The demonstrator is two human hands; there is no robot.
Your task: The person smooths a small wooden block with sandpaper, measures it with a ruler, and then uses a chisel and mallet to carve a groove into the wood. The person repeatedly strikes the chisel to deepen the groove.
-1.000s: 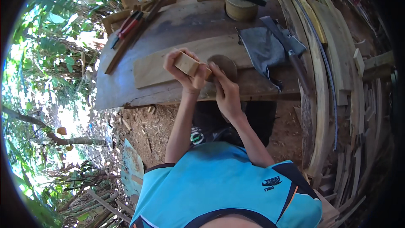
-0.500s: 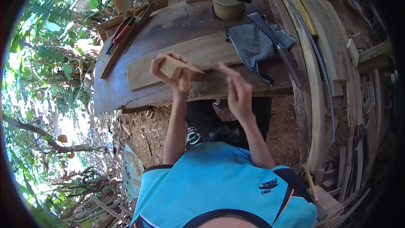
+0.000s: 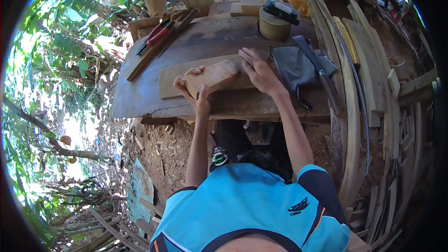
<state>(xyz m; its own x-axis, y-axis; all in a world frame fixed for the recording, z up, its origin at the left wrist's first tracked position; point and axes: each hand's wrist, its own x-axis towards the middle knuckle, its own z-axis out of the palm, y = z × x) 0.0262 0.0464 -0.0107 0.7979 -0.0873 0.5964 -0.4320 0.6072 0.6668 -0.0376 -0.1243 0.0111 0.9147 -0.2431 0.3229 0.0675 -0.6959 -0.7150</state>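
A person in a bright blue shirt (image 3: 252,210) works at an outdoor bench (image 3: 137,100), gripping a pale wooden block (image 3: 213,77) in the left hand (image 3: 199,101), thumb and fingers clamped around its near end. The right hand (image 3: 262,75) hovers just beside the block's far end, fingers outstretched, apparently holding nothing; whether the fingertips touch the wood cannot be told. The block, raised above a flat board (image 3: 171,81), already has broad, squared faces, suggesting that rough shaping is done; how much finishing is left is unclear. The board lies flat, untouched. To the right, a wooden-handled chisel (image 3: 322,73) rests across a grey cloth (image 3: 285,60), out of both hands. Farther back sit red-handled pliers (image 3: 158,36), a round tub (image 3: 273,27) topped by a dark case (image 3: 283,12), and small pale offcuts (image 3: 251,3).
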